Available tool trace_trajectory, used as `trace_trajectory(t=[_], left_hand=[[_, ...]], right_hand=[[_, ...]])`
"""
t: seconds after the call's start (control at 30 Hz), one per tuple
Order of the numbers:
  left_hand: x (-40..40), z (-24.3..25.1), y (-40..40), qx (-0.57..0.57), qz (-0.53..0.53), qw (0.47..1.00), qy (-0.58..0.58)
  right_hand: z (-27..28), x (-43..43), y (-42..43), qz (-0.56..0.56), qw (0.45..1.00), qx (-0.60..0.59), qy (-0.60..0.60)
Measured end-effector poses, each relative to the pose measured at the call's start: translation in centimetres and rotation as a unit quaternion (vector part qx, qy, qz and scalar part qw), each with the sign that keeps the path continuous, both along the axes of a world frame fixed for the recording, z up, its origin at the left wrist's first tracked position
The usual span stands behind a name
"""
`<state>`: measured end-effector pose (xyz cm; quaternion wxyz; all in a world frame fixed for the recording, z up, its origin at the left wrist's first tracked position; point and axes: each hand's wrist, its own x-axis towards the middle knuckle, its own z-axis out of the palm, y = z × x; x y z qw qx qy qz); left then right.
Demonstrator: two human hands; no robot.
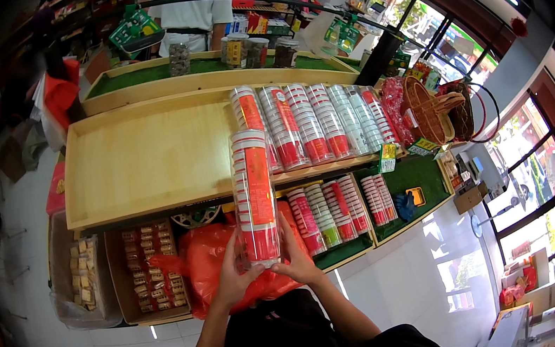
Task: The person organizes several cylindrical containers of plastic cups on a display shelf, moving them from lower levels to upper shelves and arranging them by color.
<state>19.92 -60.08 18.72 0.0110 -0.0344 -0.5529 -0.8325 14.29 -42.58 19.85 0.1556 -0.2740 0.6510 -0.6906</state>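
Between my left hand (233, 275) and my right hand (297, 258) stands a tall clear plastic tube (253, 193) of stacked round pieces with a red label and a red lower band. Both hands hold it near its lower end, thumbs toward the near side. The tube's far end overlaps the front edge of a shallow wooden display tray (148, 160). Similar clear tubes (305, 124) lie side by side in the right part of that tray. Beneath my hands is a bulging red plastic bag (209, 252).
A lower shelf holds more tubes (333, 213) and a blue item (406, 207). At left are a cardboard box of small packets (155, 265) and a lined bin (85, 280). Wicker baskets (425, 110) sit at right. Lidded jars (236, 51) stand behind; a person (190, 10) is beyond.
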Motion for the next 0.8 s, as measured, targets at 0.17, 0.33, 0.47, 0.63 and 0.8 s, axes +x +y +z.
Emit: trace_trajectory(t=[0.17,0.33,0.47,0.63,0.8], left_hand=[[-1.4,-0.2,0.0,0.013,0.077,0.997,0.015],[-2.9,-1.3,-1.9,0.028,0.091,0.995,0.007],[-4.3,-1.4,-2.9,-0.028,0.097,0.995,0.006],[-7.9,2.6,-4.0,-0.222,0.111,0.965,-0.085],[-11.5,4.6,-5.3,-0.289,0.104,0.951,-0.041]], right_hand=[[-0.5,-1.1,-1.2,-0.005,0.999,-0.007,-0.031],[-1.8,-2.0,-2.8,-0.063,0.997,0.039,-0.005],[-0.8,-2.9,-3.6,-0.092,0.992,0.073,0.044],[2.4,-7.7,-3.8,-0.122,0.956,0.19,0.185],[4.5,-10.5,-4.6,-0.166,0.858,0.311,0.373]])
